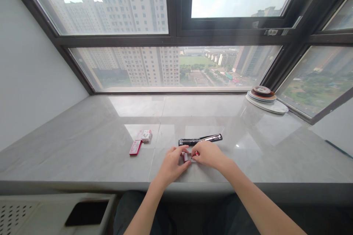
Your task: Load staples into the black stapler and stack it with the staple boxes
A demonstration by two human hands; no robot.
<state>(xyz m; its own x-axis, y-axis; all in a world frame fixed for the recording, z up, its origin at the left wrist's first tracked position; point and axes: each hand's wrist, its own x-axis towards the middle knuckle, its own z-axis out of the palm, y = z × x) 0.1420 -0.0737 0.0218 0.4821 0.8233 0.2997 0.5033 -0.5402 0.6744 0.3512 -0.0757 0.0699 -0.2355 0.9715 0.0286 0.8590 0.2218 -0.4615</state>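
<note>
My left hand [173, 163] and my right hand [209, 155] meet over the grey stone sill [82, 143], fingers pinched together on a small red-and-white box [186, 156] held between them. Just beyond my fingertips lies a black stapler [200, 140], swung open flat, with its metal rail pointing right. To the left of my hands lie two more small red-and-white boxes, one flat and red [135, 147], the other [144, 135] slightly farther back.
A stack of round plates [264, 99] stands at the back right corner by the window. Large windows run along the far edge of the sill. A white perforated panel [33, 213] with a dark opening sits below at the left.
</note>
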